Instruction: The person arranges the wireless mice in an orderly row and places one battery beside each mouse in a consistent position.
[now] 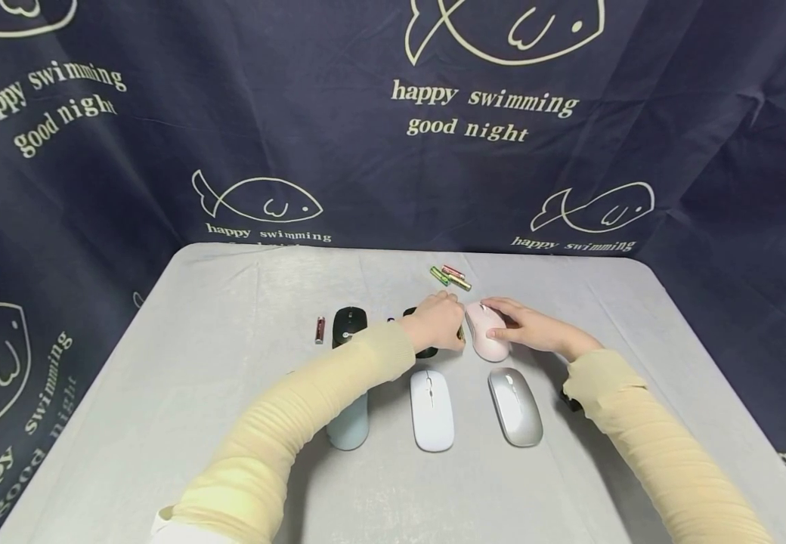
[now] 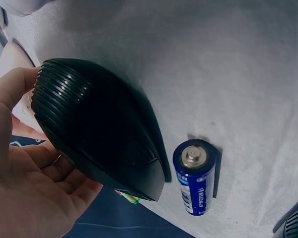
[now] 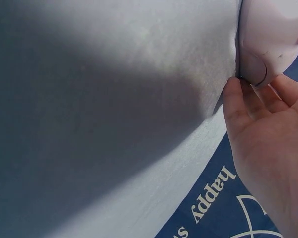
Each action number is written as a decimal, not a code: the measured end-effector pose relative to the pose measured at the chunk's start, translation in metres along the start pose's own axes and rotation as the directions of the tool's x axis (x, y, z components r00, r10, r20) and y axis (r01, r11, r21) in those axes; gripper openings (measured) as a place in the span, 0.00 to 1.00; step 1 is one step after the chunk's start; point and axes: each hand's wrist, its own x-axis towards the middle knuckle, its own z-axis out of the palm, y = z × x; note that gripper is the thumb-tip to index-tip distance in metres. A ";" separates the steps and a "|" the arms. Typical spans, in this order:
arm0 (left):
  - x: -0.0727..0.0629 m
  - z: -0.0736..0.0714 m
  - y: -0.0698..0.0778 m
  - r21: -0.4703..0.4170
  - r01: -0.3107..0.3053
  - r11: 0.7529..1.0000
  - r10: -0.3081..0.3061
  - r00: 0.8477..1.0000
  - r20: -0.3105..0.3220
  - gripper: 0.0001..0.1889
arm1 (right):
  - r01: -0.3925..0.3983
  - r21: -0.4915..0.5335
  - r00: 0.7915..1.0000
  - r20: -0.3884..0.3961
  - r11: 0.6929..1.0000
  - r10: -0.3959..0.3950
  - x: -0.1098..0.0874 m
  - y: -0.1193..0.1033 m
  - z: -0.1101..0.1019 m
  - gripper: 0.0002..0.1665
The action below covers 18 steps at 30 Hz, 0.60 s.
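Note:
My left hand point(image 1: 437, 321) reaches over a black mouse point(image 1: 427, 353), fingers bent down on its right side. A gold battery point(image 1: 461, 334) shows between fingers and thumb there, mostly covered. In the left wrist view the ribbed black mouse point(image 2: 94, 124) hides the fingertips. A blue battery point(image 2: 193, 178) lies beside that mouse. Over on the right, my right hand point(image 1: 529, 326) holds a pink mouse point(image 1: 487, 344), thumb on its right side and fingers round its far end. The right wrist view has those fingers point(image 3: 233, 99) at the edge of the pink mouse point(image 3: 270, 34).
Nearer stand a light-blue mouse point(image 1: 348, 427), partly under the left sleeve, a white mouse point(image 1: 432, 412) and a silver mouse point(image 1: 515, 408). At left, a red battery point(image 1: 320, 330) lies beside another black mouse point(image 1: 350, 321). Several batteries point(image 1: 459, 282) lie near the back edge.

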 end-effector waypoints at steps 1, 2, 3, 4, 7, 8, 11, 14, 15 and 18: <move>0.000 0.000 0.000 -0.001 0.001 1.000 -0.001 1.000 0.001 0.19 | -0.001 0.001 1.000 0.000 1.000 0.001 0.000 0.000 0.000 0.39; 0.000 0.000 0.000 -0.002 0.002 1.000 -0.002 1.000 0.002 0.19 | -0.001 0.002 1.000 0.000 1.000 0.001 0.000 -0.001 0.000 0.38; 0.000 0.000 0.000 -0.003 0.002 1.000 -0.002 1.000 0.002 0.19 | 0.000 0.003 1.000 -0.001 1.000 0.000 -0.001 -0.001 0.000 0.38; 0.000 0.000 0.000 -0.004 0.003 1.000 -0.003 1.000 0.002 0.19 | 0.000 0.005 1.000 -0.002 1.000 0.000 -0.001 -0.001 0.000 0.38; -0.001 0.001 0.000 -0.004 0.000 1.000 0.000 1.000 -0.002 0.19 | 0.000 0.004 1.000 -0.003 1.000 0.000 -0.001 -0.002 0.000 0.38; -0.001 0.001 -0.001 -0.003 -0.002 1.000 0.002 1.000 -0.003 0.19 | -0.001 0.004 1.000 -0.003 1.000 0.001 -0.001 -0.002 0.000 0.38; -0.001 0.002 -0.001 0.000 -0.007 1.000 0.007 1.000 -0.003 0.18 | -0.003 0.004 1.000 0.000 1.000 0.003 0.000 -0.002 0.001 0.39; -0.002 0.001 -0.001 0.000 -0.009 1.000 0.009 1.000 -0.005 0.18 | -0.005 0.007 1.000 0.000 1.000 0.005 0.000 -0.001 0.001 0.39; -0.002 0.001 -0.001 0.000 -0.010 1.000 0.010 1.000 -0.005 0.18 | -0.006 0.008 1.000 0.000 1.000 0.006 0.000 -0.001 0.001 0.39; -0.003 0.000 -0.001 -0.001 -0.012 1.000 0.012 1.000 -0.005 0.18 | -0.006 0.008 1.000 -0.002 1.000 0.006 -0.001 -0.001 0.001 0.39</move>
